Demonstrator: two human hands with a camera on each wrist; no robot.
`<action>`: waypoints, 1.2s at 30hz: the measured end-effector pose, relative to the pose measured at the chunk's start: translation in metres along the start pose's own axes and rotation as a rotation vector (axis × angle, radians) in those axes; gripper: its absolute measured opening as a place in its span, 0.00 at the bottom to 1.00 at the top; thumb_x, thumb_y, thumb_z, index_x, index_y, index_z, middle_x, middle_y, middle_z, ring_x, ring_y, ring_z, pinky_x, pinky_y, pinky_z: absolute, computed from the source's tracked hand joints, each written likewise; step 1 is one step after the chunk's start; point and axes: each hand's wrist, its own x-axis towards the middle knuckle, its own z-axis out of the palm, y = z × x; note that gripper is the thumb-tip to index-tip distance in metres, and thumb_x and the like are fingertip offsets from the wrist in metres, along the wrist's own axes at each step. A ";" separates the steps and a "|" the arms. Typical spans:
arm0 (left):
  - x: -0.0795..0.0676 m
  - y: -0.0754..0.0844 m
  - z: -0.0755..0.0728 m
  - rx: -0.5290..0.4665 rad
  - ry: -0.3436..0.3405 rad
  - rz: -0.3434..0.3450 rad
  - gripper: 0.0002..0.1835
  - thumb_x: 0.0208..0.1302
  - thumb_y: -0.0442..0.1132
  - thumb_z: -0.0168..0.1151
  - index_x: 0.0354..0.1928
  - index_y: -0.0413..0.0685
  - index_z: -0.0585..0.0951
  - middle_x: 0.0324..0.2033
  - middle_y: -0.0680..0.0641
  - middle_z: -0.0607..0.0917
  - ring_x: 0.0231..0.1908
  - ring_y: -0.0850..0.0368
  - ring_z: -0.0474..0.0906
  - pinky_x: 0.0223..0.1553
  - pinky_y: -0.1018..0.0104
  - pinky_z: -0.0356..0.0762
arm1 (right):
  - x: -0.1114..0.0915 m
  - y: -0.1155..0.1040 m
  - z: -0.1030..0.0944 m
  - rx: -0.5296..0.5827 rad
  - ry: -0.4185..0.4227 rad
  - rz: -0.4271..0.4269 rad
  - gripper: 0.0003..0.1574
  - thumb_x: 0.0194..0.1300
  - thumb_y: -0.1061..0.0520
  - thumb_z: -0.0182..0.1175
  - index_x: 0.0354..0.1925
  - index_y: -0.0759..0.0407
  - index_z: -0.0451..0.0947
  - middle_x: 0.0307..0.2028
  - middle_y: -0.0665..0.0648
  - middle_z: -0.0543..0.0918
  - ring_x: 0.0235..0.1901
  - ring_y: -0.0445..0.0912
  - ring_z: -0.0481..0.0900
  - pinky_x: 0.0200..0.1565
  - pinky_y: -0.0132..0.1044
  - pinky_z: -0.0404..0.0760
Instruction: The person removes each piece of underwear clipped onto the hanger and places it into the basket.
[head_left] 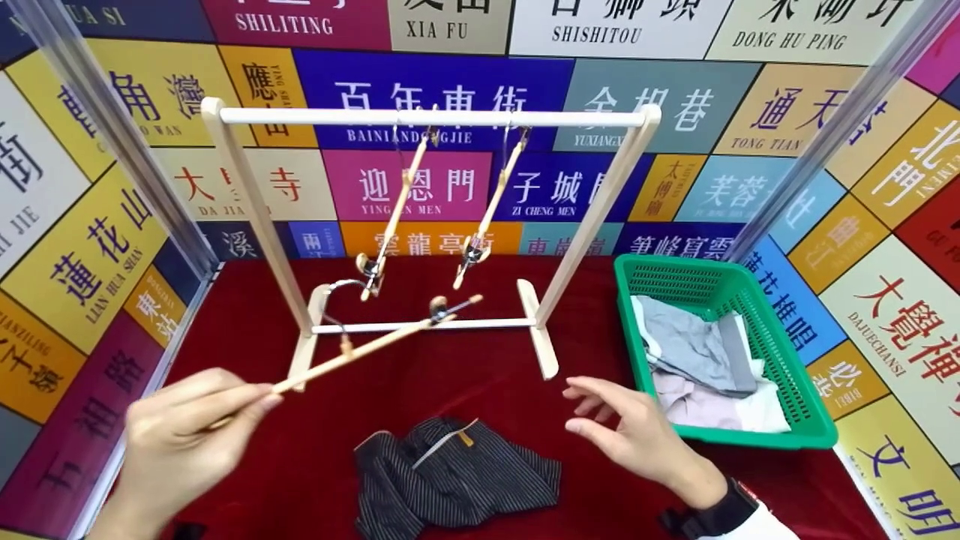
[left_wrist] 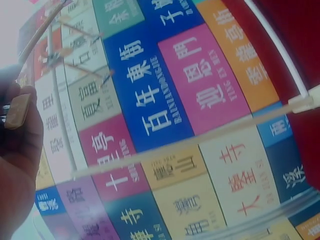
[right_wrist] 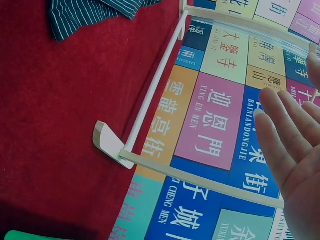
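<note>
My left hand pinches one end of a wooden clip hanger with a metal hook, held up in front of the rack. In the left wrist view, fingers of the left hand curl at the left edge. With fingers spread and nothing in them, my right hand hovers left of the green basket; the right wrist view also has this hand. Below and between the hands lies a crumpled dark striped garment. Two more clip hangers hang from the rack's top bar.
A wooden rack with white bars stands at the back on a dark red cloth. On the right, the green basket holds folded garments, a grey one uppermost. Panels printed with place names surround the table.
</note>
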 end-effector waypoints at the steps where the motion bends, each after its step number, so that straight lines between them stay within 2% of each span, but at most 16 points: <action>1: 0.000 0.001 -0.003 0.011 0.002 -0.013 0.13 0.66 0.40 0.75 0.28 0.36 0.91 0.21 0.48 0.85 0.22 0.63 0.76 0.27 0.80 0.72 | 0.000 0.000 0.001 0.000 0.000 0.000 0.41 0.45 0.75 0.78 0.60 0.69 0.79 0.43 0.61 0.89 0.31 0.49 0.87 0.29 0.32 0.83; 12: 0.002 -0.002 -0.033 0.213 -0.005 -0.157 0.24 0.68 0.51 0.73 0.26 0.34 0.90 0.21 0.48 0.86 0.23 0.72 0.74 0.28 0.86 0.66 | -0.004 0.000 0.004 0.009 0.004 0.018 0.40 0.46 0.75 0.79 0.59 0.68 0.80 0.43 0.60 0.89 0.31 0.49 0.87 0.29 0.32 0.83; 17: 0.005 -0.003 -0.039 0.274 0.003 -0.190 0.16 0.64 0.42 0.76 0.27 0.34 0.91 0.21 0.48 0.86 0.24 0.73 0.72 0.30 0.88 0.64 | -0.005 0.000 0.004 0.015 0.004 0.029 0.39 0.46 0.75 0.78 0.59 0.68 0.80 0.43 0.60 0.89 0.30 0.50 0.87 0.30 0.30 0.83; 22: 0.007 -0.004 -0.040 0.366 0.010 -0.201 0.02 0.52 0.27 0.76 0.27 0.34 0.91 0.21 0.45 0.86 0.24 0.74 0.72 0.31 0.89 0.64 | -0.006 -0.001 0.005 0.024 0.006 0.032 0.39 0.46 0.75 0.78 0.58 0.68 0.80 0.43 0.60 0.89 0.30 0.50 0.87 0.30 0.30 0.83; 25: 0.008 -0.008 -0.038 0.454 0.017 -0.200 0.04 0.47 0.24 0.75 0.27 0.34 0.91 0.21 0.42 0.87 0.24 0.74 0.73 0.33 0.90 0.64 | -0.006 -0.001 0.005 0.029 0.006 0.032 0.39 0.46 0.76 0.78 0.58 0.68 0.80 0.43 0.60 0.89 0.31 0.49 0.87 0.30 0.29 0.83; 27: 0.009 -0.010 -0.035 0.513 0.021 -0.198 0.04 0.48 0.26 0.74 0.28 0.36 0.92 0.21 0.42 0.87 0.24 0.72 0.74 0.35 0.91 0.64 | -0.007 -0.001 0.005 0.032 0.006 0.035 0.39 0.46 0.76 0.77 0.58 0.68 0.80 0.43 0.60 0.88 0.31 0.48 0.87 0.31 0.29 0.82; 30: 0.012 -0.014 -0.030 0.568 0.043 -0.183 0.03 0.51 0.28 0.74 0.30 0.37 0.92 0.22 0.42 0.88 0.23 0.62 0.76 0.37 0.91 0.64 | -0.008 -0.001 0.005 0.031 0.005 0.041 0.38 0.47 0.76 0.77 0.58 0.68 0.80 0.42 0.60 0.88 0.32 0.47 0.87 0.31 0.29 0.82; 33: 0.018 -0.017 -0.023 0.593 0.069 -0.162 0.03 0.52 0.28 0.74 0.31 0.37 0.92 0.22 0.41 0.87 0.22 0.51 0.76 0.40 0.91 0.65 | -0.008 -0.001 0.005 0.030 0.004 0.043 0.38 0.47 0.76 0.77 0.58 0.68 0.80 0.42 0.60 0.88 0.31 0.48 0.87 0.31 0.29 0.82; 36: 0.026 -0.021 -0.015 0.592 0.103 -0.160 0.04 0.52 0.25 0.75 0.32 0.35 0.91 0.23 0.39 0.87 0.22 0.46 0.76 0.41 0.91 0.65 | -0.009 -0.001 0.006 0.035 0.006 0.043 0.38 0.47 0.76 0.77 0.58 0.68 0.80 0.42 0.61 0.88 0.31 0.49 0.87 0.31 0.29 0.82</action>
